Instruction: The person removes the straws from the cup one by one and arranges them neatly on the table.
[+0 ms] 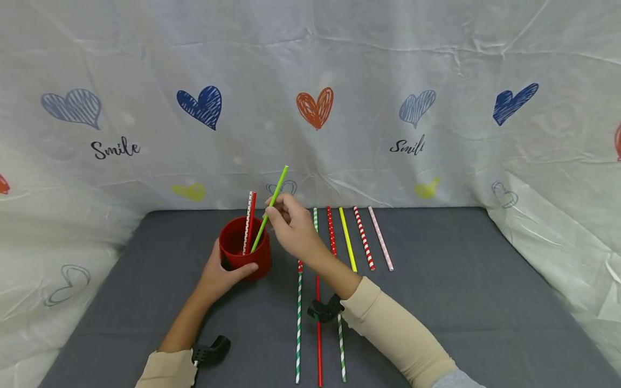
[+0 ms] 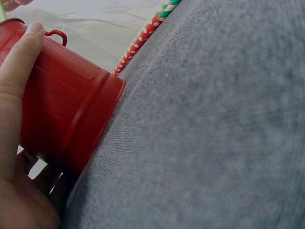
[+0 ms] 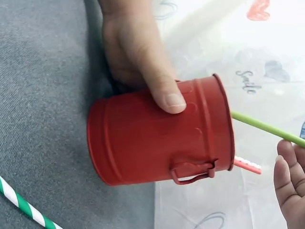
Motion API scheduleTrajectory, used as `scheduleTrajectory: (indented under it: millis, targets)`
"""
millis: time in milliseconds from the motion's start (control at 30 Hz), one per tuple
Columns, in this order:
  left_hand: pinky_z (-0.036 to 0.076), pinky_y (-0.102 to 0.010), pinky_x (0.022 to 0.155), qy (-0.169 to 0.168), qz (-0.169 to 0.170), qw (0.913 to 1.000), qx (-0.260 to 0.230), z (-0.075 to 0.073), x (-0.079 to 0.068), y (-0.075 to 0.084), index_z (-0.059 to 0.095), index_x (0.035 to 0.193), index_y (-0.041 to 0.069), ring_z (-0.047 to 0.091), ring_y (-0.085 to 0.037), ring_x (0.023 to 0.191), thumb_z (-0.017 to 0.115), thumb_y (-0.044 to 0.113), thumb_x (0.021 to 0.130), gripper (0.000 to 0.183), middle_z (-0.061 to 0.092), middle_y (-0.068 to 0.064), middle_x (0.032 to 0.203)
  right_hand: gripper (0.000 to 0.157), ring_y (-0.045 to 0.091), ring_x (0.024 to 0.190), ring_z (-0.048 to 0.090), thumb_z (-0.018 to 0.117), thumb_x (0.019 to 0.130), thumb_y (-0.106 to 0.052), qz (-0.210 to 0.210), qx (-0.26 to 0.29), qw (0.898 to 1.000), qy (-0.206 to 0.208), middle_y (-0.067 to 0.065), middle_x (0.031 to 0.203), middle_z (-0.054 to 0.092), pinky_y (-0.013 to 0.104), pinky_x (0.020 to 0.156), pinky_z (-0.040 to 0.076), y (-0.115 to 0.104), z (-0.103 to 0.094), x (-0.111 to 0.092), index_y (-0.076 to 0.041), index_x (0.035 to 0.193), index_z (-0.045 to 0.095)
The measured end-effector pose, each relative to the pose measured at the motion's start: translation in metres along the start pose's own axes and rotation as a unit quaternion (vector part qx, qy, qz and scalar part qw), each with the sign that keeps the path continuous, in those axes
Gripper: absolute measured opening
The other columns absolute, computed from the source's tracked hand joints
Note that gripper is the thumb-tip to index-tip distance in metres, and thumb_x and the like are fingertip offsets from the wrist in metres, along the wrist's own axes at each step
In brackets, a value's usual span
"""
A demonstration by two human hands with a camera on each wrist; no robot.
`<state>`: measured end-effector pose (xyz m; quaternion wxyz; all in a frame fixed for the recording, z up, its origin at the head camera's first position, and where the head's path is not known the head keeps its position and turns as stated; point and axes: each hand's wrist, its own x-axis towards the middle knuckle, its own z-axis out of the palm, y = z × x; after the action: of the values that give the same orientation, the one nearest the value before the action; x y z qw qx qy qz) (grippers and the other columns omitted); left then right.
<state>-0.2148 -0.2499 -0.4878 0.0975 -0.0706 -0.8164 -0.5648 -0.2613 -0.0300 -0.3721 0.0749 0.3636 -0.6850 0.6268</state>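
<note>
A small red metal bucket (image 1: 261, 260) with side handles stands on the grey cloth. My left hand (image 1: 216, 277) grips it from the left, thumb across its near side; the fingers behind it are partly hidden. Between the thumb and fingers of my right hand (image 1: 297, 229), a light green straw (image 1: 280, 180) is pinched, slanting with its lower end inside the bucket mouth. Two more straws lean inside: a white spotted straw (image 1: 248, 218) and a red straw (image 1: 253, 207). In the right wrist view, the green straw (image 3: 262, 125) sticks out past the bucket's rim.
Right of the bucket lies a back row of straws, including a yellow straw (image 1: 347, 240), a red-striped straw (image 1: 364, 238) and a pale pink straw (image 1: 380, 238). Nearer lie a green-striped straw (image 1: 298, 328) and a long red straw (image 1: 319, 350). A white printed curtain (image 1: 262, 70) hangs behind the table.
</note>
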Motion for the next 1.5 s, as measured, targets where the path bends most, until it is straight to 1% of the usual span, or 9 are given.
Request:
scheduleTrajectory:
  millis: [133, 267, 467, 533, 800, 900, 1033, 1133, 1500]
  targets:
    - [0.045, -0.044, 0.096, 0.003, 0.001, 1.0000, 0.004, -0.001, -0.001, -0.001, 0.025, 0.153, 0.010, 0.042, -0.023, 0.127, 0.083, 0.015, 0.083, 0.091, 0.042, -0.008, 0.146, 0.018, 0.028, 0.081, 0.063, 0.049, 0.105, -0.002, 0.002, 0.017, 1.000, 0.010, 0.024, 0.098, 0.064, 0.030, 0.072, 0.054, -0.004, -0.001, 0.001, 0.008, 0.120, 0.053]
    - [0.045, -0.051, 0.096, 0.001, 0.005, 1.0000, 0.000, -0.001, -0.001, -0.001, 0.024, 0.154, 0.009, 0.041, -0.026, 0.128, 0.082, 0.015, 0.084, 0.091, 0.041, -0.010, 0.147, 0.017, 0.034, 0.084, 0.063, 0.047, 0.104, 0.003, 0.012, 0.034, 0.999, 0.029, 0.031, 0.098, 0.061, 0.034, 0.073, 0.054, -0.009, -0.003, 0.001, 0.011, 0.118, 0.051]
    - [0.045, -0.054, 0.095, 0.005, 0.002, 1.0000, -0.002, -0.001, -0.001, 0.002, 0.025, 0.153, 0.010, 0.041, -0.025, 0.127, 0.083, 0.016, 0.082, 0.092, 0.042, -0.009, 0.146, 0.016, 0.026, 0.079, 0.064, 0.050, 0.104, -0.002, -0.003, 0.049, 0.997, 0.056, 0.027, 0.094, 0.061, 0.044, 0.072, 0.056, -0.012, -0.010, -0.001, 0.006, 0.118, 0.052]
    - [0.046, -0.053, 0.094, 0.006, 0.001, 1.0000, 0.002, -0.001, 0.000, 0.002, 0.025, 0.154, 0.010, 0.041, -0.025, 0.127, 0.084, 0.016, 0.082, 0.093, 0.042, -0.009, 0.146, 0.017, 0.024, 0.076, 0.063, 0.050, 0.104, -0.003, -0.010, 0.054, 0.997, 0.058, 0.027, 0.092, 0.061, 0.041, 0.071, 0.056, -0.011, -0.012, -0.003, 0.006, 0.118, 0.052]
    - [0.048, -0.045, 0.092, 0.004, 0.006, 1.0000, 0.003, 0.000, 0.001, -0.001, 0.026, 0.153, 0.010, 0.043, -0.022, 0.126, 0.084, 0.016, 0.082, 0.092, 0.043, -0.007, 0.145, 0.017, 0.040, 0.070, 0.059, 0.049, 0.104, -0.001, 0.017, 0.054, 0.997, 0.047, 0.022, 0.086, 0.060, 0.049, 0.067, 0.054, -0.008, -0.024, -0.018, 0.005, 0.119, 0.052]
    - [0.050, -0.041, 0.090, 0.005, 0.009, 0.9999, 0.003, -0.001, 0.001, -0.001, 0.026, 0.153, 0.011, 0.042, -0.021, 0.126, 0.084, 0.015, 0.081, 0.093, 0.043, -0.006, 0.145, 0.020, 0.042, 0.070, 0.058, 0.049, 0.104, -0.001, 0.023, 0.051, 0.998, 0.043, 0.021, 0.086, 0.060, 0.043, 0.066, 0.055, -0.009, -0.028, -0.022, 0.007, 0.122, 0.051]
    - [0.050, -0.041, 0.090, 0.006, 0.011, 0.9999, 0.003, -0.002, 0.001, -0.001, 0.026, 0.153, 0.011, 0.041, -0.021, 0.126, 0.085, 0.015, 0.081, 0.093, 0.043, -0.006, 0.145, 0.025, 0.030, 0.068, 0.060, 0.051, 0.104, -0.001, 0.031, 0.051, 0.997, 0.042, 0.023, 0.087, 0.061, 0.032, 0.066, 0.054, -0.011, -0.034, -0.025, 0.008, 0.128, 0.049]
    - [0.050, -0.042, 0.090, 0.004, 0.012, 0.9999, 0.000, -0.002, 0.002, 0.000, 0.026, 0.154, 0.012, 0.041, -0.020, 0.127, 0.084, 0.016, 0.081, 0.093, 0.043, -0.005, 0.145, 0.030, 0.021, 0.067, 0.060, 0.052, 0.103, 0.000, 0.037, 0.046, 0.997, 0.043, 0.021, 0.087, 0.061, 0.031, 0.065, 0.053, -0.010, -0.038, -0.026, 0.006, 0.131, 0.047]
    - [0.049, -0.043, 0.092, -0.003, 0.013, 0.9999, -0.008, -0.002, 0.000, -0.004, 0.025, 0.154, 0.013, 0.041, -0.019, 0.127, 0.083, 0.015, 0.083, 0.092, 0.042, -0.004, 0.146, 0.046, 0.018, 0.060, 0.053, 0.056, 0.099, 0.004, 0.041, 0.028, 0.999, 0.021, 0.020, 0.086, 0.060, 0.028, 0.058, 0.046, -0.002, -0.050, -0.041, 0.004, 0.141, 0.039]
